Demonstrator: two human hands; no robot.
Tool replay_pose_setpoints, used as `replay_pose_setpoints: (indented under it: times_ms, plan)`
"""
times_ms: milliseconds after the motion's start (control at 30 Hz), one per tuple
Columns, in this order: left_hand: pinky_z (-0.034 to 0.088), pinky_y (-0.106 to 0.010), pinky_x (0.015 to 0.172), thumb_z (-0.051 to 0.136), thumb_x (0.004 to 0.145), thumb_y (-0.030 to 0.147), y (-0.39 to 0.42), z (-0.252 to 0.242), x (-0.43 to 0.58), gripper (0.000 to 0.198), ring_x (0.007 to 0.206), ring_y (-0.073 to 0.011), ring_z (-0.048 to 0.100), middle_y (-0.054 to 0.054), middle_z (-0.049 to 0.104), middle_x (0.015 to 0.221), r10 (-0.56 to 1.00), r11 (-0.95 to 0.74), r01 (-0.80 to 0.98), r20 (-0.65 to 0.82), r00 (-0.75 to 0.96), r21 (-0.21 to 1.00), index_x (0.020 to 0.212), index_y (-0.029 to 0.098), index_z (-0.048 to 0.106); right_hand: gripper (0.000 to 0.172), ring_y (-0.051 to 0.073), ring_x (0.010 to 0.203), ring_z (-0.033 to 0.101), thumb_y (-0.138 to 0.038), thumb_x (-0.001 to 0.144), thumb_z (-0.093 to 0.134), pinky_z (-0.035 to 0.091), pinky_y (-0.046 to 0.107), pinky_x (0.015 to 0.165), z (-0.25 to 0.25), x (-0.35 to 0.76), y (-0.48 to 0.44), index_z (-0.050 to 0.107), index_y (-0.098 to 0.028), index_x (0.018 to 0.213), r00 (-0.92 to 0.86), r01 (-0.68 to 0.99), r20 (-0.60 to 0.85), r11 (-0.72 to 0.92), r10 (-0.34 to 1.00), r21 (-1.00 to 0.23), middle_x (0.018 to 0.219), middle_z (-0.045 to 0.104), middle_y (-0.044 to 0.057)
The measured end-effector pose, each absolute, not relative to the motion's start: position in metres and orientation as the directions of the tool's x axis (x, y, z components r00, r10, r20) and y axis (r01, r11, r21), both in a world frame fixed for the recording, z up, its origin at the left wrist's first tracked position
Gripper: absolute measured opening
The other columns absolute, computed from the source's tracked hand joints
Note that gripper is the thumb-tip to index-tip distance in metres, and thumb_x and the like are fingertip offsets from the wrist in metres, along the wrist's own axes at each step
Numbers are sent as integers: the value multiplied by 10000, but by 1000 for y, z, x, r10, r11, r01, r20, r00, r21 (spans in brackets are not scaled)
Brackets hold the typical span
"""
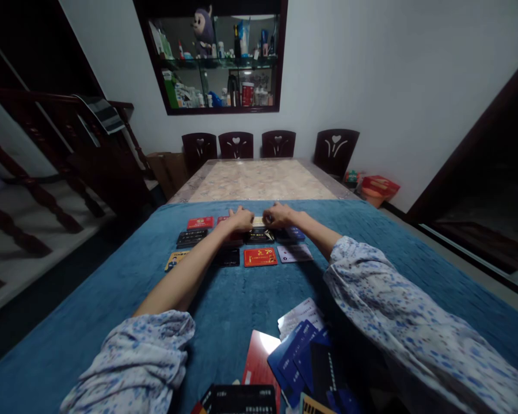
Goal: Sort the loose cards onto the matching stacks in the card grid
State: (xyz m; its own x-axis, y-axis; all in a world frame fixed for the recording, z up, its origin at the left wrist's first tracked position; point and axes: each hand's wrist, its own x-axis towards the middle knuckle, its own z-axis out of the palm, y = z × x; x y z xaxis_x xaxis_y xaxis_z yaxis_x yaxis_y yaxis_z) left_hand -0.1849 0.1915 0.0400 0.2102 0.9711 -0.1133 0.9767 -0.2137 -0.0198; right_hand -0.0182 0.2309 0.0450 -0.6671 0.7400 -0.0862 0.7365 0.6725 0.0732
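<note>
While both arms stretch far out over the fuzzy blue cloth (90, 322), the left hand (240, 218) and the right hand (278, 215) meet in the top row of flat cards. Both hands are curled up small, and their fingers pinch the two ends of a little cream card (259, 221) that sits between them. I cannot tell if it is lifted or lies on the cloth. Around it lie more smooth cards with round corners, in neat rows: a plain red card (200, 223), a black card (191, 238), a red card with gold marks (260, 257) and a pale card (294, 253). Close to the person is a messy heap of shiny blue cards (302, 356). Beyond the cloth, the stone tabletop (259, 179) looks hard and speckled.
</note>
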Motion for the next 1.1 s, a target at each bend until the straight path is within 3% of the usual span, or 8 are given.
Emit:
replay_pose_setpoints:
  times_ms: [233,367,967,1100]
  plan:
    - [362,-584,940,467,800,94,174,35,-187,317,1241,-348,384,-173,585,1247,955,-297,954,6,297,-41,1053,160,646,431,343,1193,495,-400,886,523,437,416,856,44,-13,233,630,-222,1264,-677,731,-40,678,734,80,1231,650,138]
    - [366,-558,937,481,771,68,157,33,-187,363,1265,-339,372,-164,577,1248,936,-345,936,51,349,-71,1089,166,628,431,346,1191,478,-303,852,565,419,418,854,45,-8,228,629,-232,1272,-689,720,-25,687,725,99,1251,635,131]
    - [326,-557,969,438,923,180,57,31,-165,314,1273,-318,386,-152,569,1287,835,-526,850,186,519,-10,1185,185,610,225,291,1088,429,-217,864,560,314,360,782,31,47,156,726,-216,1016,-837,525,242,846,491,97,1187,646,117]
    - [331,-548,972,443,889,124,38,31,-155,328,1254,-307,406,-146,567,1282,813,-559,829,197,548,1,1168,184,606,212,285,1058,429,-219,869,555,308,367,791,26,60,139,728,-211,990,-856,472,287,876,430,95,1037,672,117]
